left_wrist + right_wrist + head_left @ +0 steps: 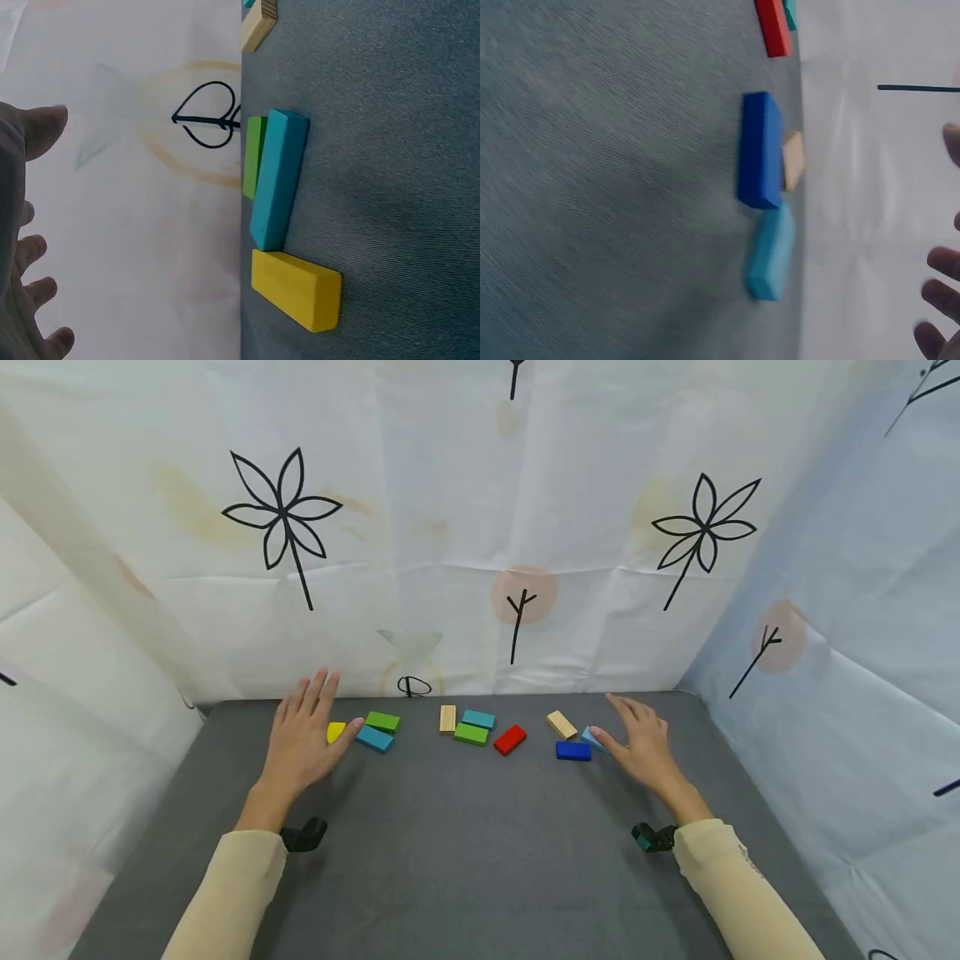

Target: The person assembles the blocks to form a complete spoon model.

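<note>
My left hand (303,739) is held over the left side of the grey table, fingers extended and holding nothing. It partly covers a yellow block (300,291); a blue-teal block (280,180) and a green block (383,722) lie just right of it. On the other side, my right hand (643,745) hovers with fingers spread, also holding nothing. Its thumb overlaps a light blue block (771,255) in the head view. Beside that lie a dark blue block (760,150) and a plain wooden block (562,725).
Mid-table, near the back edge, lie another wooden block (447,719), a teal block (478,719), a green block (471,734) and a red block (510,740). White cloth walls (420,527) with plant drawings enclose the grey table (465,860) at the back and sides.
</note>
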Available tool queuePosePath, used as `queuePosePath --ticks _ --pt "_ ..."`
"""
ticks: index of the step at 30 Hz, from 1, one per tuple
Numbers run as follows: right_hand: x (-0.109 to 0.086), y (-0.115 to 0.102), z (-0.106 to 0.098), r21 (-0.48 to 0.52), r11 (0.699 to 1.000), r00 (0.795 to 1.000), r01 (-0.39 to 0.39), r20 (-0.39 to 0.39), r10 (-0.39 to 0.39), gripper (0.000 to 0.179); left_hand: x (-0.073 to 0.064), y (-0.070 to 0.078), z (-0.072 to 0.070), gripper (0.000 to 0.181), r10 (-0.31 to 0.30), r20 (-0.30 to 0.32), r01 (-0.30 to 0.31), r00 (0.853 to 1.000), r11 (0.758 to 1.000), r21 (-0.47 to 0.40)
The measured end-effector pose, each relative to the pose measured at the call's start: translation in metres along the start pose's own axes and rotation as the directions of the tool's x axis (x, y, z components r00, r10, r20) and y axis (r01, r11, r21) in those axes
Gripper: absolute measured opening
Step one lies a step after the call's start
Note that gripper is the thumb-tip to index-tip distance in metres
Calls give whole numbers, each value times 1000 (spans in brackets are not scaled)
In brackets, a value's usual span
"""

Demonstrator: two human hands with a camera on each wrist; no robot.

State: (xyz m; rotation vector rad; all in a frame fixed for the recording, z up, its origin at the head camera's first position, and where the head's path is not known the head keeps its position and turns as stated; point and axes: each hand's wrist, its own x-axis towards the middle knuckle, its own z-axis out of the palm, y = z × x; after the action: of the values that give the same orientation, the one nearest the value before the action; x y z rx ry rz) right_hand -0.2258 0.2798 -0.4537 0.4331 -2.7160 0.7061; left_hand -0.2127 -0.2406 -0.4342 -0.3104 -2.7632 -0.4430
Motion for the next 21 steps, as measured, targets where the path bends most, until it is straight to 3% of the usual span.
queuePosePath --ticks 7,12,17,21 --pt "-13 9 25 183 980 996 -79 48 71 55 -9 -14 12 87 2 10 -1 1000 996 -87" --pt "-18 17 41 246 959 988 -143 89 125 53 -17 -27 25 91 -83 69 94 994 981 -169" --pt "-21 23 51 294 941 984 -169 103 144 54 -23 -46 39 95 -180 143 212 973 945 -250" --pt "-21 26 54 308 938 985 -160 105 133 54 -25 -60 48 101 -228 238 290 944 918 -272"
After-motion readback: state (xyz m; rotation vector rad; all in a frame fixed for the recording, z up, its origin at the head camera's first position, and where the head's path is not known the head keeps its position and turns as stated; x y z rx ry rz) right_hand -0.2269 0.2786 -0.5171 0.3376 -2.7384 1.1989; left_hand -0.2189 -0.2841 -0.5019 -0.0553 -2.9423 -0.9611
